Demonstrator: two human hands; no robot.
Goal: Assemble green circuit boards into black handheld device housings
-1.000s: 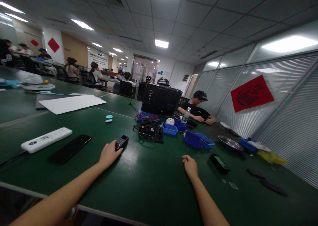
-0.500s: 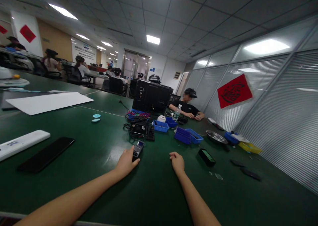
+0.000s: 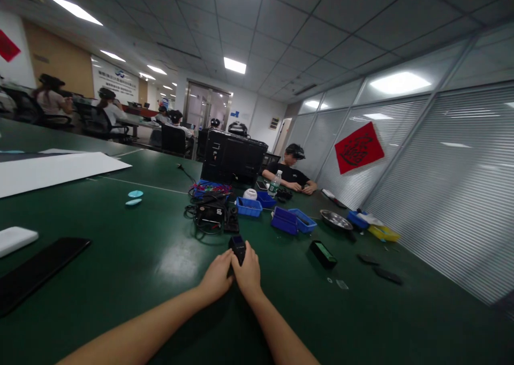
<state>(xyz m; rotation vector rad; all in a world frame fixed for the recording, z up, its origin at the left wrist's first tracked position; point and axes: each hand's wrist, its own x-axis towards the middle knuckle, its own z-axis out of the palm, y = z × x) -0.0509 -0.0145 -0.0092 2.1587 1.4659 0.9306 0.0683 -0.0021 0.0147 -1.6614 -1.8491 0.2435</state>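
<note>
A small black handheld device with a screen (image 3: 237,246) is between my two hands, over the near middle of the green table. My left hand (image 3: 217,275) closes on its lower left side. Its right side and near end are covered by my right hand (image 3: 248,271), which also grips it. The two hands touch each other around the device, so its lower part is hidden. What exact kind of device it is, I cannot tell. Just beyond it lie a black adapter box (image 3: 209,215) and a tangle of cables.
Blue bins (image 3: 249,207), a white ball-like object (image 3: 249,194) and a bottle (image 3: 275,183) stand farther back, near a black monitor (image 3: 233,156). A black-green box (image 3: 323,253) and metal bowl (image 3: 335,220) sit right. A person (image 3: 291,172) sits across the table (image 3: 160,311).
My right hand has moved left onto the device, which only my left hand held before. The device has turned so its far end faces me differently. The view has swung to the right.
</note>
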